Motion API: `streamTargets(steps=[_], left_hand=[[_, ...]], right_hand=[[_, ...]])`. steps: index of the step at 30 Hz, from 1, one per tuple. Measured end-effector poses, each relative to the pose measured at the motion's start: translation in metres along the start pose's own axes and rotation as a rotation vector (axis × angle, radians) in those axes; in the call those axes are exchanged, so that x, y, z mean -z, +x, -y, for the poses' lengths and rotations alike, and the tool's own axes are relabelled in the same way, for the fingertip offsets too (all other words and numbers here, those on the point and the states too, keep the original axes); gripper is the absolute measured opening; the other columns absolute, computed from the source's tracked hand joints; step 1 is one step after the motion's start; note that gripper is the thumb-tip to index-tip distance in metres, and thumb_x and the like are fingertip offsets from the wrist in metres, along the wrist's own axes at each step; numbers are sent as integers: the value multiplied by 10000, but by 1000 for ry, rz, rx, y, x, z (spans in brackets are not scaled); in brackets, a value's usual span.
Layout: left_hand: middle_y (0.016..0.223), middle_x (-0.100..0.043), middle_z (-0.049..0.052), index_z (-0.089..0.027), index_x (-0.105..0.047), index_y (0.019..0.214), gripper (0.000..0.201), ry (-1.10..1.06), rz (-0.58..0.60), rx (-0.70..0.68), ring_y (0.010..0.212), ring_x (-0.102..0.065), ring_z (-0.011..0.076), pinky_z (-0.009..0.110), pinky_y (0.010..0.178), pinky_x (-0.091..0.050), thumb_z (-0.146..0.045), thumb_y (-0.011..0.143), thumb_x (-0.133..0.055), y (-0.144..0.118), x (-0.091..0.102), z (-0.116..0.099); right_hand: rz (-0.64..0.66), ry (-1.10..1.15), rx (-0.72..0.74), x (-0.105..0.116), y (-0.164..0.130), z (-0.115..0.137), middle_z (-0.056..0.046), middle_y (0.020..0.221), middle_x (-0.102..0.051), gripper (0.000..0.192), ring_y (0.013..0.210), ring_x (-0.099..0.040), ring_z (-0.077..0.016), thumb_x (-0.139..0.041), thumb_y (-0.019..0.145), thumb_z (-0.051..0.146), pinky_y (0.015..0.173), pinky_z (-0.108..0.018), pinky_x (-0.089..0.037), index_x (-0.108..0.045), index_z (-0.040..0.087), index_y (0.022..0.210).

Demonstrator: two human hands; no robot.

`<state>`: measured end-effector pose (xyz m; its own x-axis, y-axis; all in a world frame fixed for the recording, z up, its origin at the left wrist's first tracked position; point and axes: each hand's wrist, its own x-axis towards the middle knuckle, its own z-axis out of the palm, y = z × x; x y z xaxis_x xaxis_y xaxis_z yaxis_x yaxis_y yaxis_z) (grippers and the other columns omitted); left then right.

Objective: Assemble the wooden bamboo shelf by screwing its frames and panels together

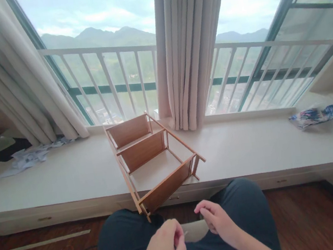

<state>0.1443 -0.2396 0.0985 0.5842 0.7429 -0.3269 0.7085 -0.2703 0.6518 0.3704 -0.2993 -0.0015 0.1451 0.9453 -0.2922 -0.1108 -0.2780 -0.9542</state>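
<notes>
From the head view, you sit facing a long pale window ledge [68, 177] with your knees drawn up close to its front edge. Your left hand [163, 248] is low over your left thigh, fingers curled in narrow, thumb and forefinger pinched on something tiny and pale; what it is you cannot tell at this size. Your right hand [218, 219] sits just beside it over your right thigh, fingers loosely curled and holding nothing that shows. The 2 hands are near each other but apart.

A small wooden rack [154, 160] lies tipped on its back on the ledge, its near end hanging past the front edge, just above your left knee. It has 3 brown panels between thin rails. Neither hand touches it.

At the left end of the ledge lie crumpled papers [26, 158]. Toward the right end lies a patterned blue cloth [313, 115]. A curtain [186, 51] hangs at the back edge behind the rack.
</notes>
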Motion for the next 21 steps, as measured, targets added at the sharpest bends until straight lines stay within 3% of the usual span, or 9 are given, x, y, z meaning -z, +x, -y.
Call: streamTargets(steps=[3,5,8,12,14,17,21], left_hand=[[802,-645,26,-211,-566,785,87,-63,-24,-27,723,-564,170,277,662,-346,-181,825,-495,19,13,-24],[799,-635,32,-211,-565,782,99,-113,-42,-27,735,-563,179,282,674,-355,-222,852,-497,28,21,-30],[804,-617,31,-212,-569,799,160,-231,-86,-29,762,-555,186,288,702,-370,-314,895,-492,40,22,-33],[763,-537,-6,-220,-549,854,235,-538,-84,-28,707,-496,158,271,674,-373,-423,928,-455,57,4,-47],[719,-491,-25,-221,-523,847,269,-693,-51,-4,650,-461,141,262,647,-373,-466,932,-450,67,-7,-58],[692,-473,-29,-216,-518,841,320,-816,-51,20,623,-446,132,260,637,-385,-519,930,-463,83,-16,-76],[708,-500,-17,-213,-573,903,349,-744,-103,-13,663,-478,144,272,675,-410,-527,963,-433,103,-5,-101]], right_hand=[[-150,-350,179,26,14,14,21,586,-480,268,528,-367,-113,-622,846,415,525,-247,-324,-743,176,833],[-206,-540,206,45,21,22,14,566,-493,207,554,-398,-133,-599,809,306,571,-271,-332,-764,182,786],[-168,-601,218,57,25,36,28,553,-471,222,560,-400,-139,-613,818,300,577,-272,-318,-793,205,906],[-40,-408,355,38,26,63,14,592,-544,386,542,-404,-131,-688,842,472,533,-258,-326,-783,234,1130],[-13,-270,418,25,30,72,-6,605,-605,365,534,-461,-139,-715,825,503,539,-265,-389,-809,247,1068],[65,32,387,13,40,74,-40,665,-675,304,550,-570,-171,-704,849,502,549,-298,-485,-823,240,945],[17,284,366,25,62,78,-19,598,-605,281,500,-514,-146,-726,846,476,474,-282,-455,-797,206,879]])
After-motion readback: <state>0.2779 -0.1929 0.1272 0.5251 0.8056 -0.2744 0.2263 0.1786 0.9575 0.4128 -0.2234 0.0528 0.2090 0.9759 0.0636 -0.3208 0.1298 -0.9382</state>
